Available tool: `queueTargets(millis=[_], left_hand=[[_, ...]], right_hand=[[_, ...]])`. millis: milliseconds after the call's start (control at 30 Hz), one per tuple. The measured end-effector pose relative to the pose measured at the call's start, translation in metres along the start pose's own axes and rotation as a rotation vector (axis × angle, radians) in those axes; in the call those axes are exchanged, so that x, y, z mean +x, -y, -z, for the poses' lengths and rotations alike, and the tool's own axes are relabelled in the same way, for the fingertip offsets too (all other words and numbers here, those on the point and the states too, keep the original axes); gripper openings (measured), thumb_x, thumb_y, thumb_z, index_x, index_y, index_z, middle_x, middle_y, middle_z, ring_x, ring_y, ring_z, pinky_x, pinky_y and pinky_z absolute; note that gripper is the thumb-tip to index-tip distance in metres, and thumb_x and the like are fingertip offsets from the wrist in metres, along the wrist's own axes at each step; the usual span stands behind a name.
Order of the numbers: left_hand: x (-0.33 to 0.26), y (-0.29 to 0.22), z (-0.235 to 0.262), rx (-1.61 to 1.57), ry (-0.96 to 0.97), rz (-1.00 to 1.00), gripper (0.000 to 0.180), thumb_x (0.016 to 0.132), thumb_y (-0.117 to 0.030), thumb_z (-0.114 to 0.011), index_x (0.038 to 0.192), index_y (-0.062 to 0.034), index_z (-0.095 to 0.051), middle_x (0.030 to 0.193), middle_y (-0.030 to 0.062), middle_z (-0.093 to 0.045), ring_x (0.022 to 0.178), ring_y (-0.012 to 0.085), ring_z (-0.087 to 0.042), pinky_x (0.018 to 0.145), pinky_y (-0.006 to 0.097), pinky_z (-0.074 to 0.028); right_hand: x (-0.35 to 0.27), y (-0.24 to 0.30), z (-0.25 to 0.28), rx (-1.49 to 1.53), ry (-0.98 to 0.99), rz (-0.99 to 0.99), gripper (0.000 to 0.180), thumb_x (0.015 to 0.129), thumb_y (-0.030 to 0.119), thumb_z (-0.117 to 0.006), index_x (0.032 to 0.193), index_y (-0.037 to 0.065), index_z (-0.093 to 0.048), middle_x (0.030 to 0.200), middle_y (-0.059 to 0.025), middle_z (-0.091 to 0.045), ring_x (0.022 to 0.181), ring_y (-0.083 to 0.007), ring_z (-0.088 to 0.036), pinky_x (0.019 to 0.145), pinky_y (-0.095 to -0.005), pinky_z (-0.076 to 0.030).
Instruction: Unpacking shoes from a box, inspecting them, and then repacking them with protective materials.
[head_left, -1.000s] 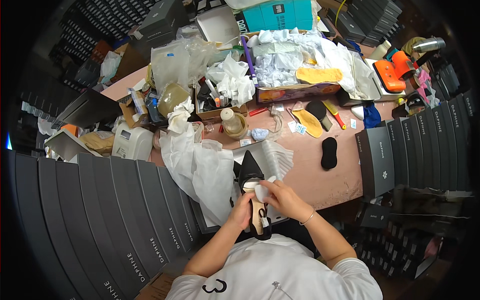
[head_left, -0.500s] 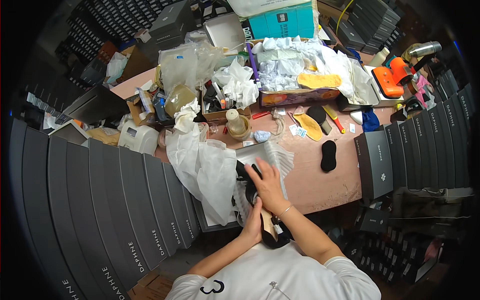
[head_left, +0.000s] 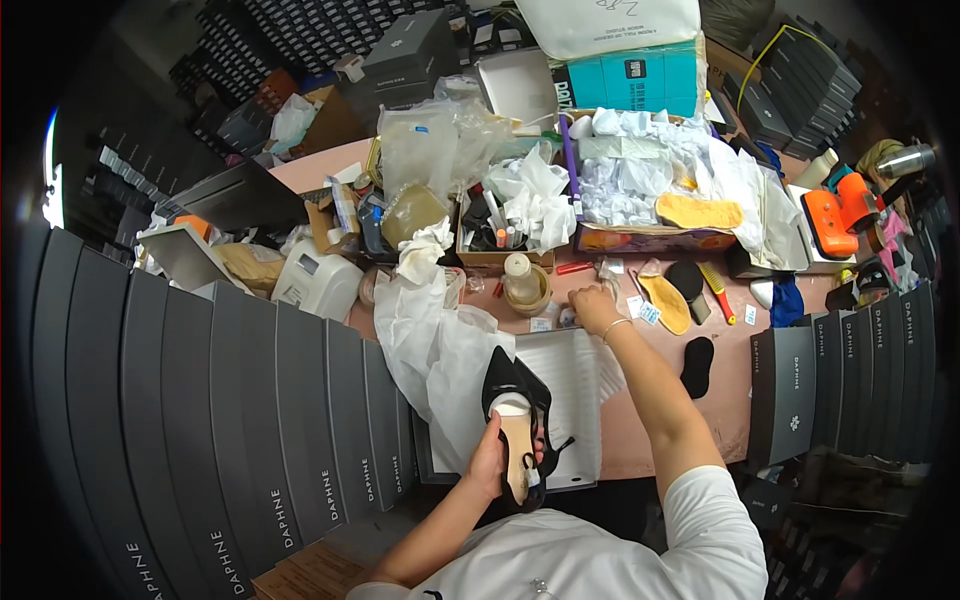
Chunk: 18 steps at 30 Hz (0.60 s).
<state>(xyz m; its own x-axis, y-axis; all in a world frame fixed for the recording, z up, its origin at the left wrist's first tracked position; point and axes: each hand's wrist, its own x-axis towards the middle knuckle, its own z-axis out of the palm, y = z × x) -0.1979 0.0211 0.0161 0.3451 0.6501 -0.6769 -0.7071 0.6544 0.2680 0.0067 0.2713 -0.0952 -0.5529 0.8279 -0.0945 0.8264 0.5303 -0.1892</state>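
Note:
My left hand (head_left: 487, 460) grips a pair of black pointed high-heeled shoes (head_left: 503, 372), held together with a beige insole facing up and white padding in the near toe. They are above an open shoebox (head_left: 575, 440) lined with white ribbed wrap. My right hand (head_left: 596, 308) reaches across the table, its fingers bent down at a small bluish-white wad (head_left: 568, 318); whether it is pinched is hidden. Beside that hand is a jar with a pale bottle-like top (head_left: 522, 285). White tissue paper (head_left: 440, 335) spills over the box's left side.
Grey shoeboxes (head_left: 250, 420) line the left, more boxes (head_left: 795, 400) the right. On the pink table lie a black insole (head_left: 697, 367), a yellow insole (head_left: 668, 305) and a red-and-yellow brush (head_left: 718, 292). Behind stand a carton of crumpled paper (head_left: 640, 240) and an orange device (head_left: 830, 222).
My right hand has left the shoes and moved forward to the small wad. The left hand now holds the shoes alone, turned into clearer view. The whole view has shifted.

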Motion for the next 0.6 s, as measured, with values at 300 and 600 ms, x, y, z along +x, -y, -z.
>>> queueTargets(millis=[300, 600], left_hand=[[0.002, -0.004, -0.037, 0.093, 0.049, -0.047, 0.061, 0.093, -0.059, -0.034, 0.121, -0.0071, -0.048, 0.103, 0.0099, -0.059, 0.088, 0.0227, -0.060, 0.077, 0.040, -0.052], [0.000, 0.038, -0.019, 0.439, 0.118, 0.028, 0.059, 0.096, -0.059, -0.025, 0.110, -0.0073, -0.051, 0.082, 0.0086, -0.060, 0.073, 0.0197, -0.062, 0.067, 0.031, -0.052]], right_hand=[[-0.150, 0.143, 0.106, 0.620, -0.281, 0.139, 0.032, 0.073, 0.012, -0.073, 0.098, 0.008, -0.054, 0.090, -0.0107, -0.057, 0.079, -0.0287, -0.060, 0.066, -0.0359, -0.049], [-0.195, 0.170, 0.081, 0.526, -0.546, -0.185, 0.040, 0.073, 0.014, -0.073, 0.109, 0.006, -0.056, 0.098, -0.0139, -0.057, 0.091, -0.0331, -0.058, 0.078, -0.0386, -0.048]])
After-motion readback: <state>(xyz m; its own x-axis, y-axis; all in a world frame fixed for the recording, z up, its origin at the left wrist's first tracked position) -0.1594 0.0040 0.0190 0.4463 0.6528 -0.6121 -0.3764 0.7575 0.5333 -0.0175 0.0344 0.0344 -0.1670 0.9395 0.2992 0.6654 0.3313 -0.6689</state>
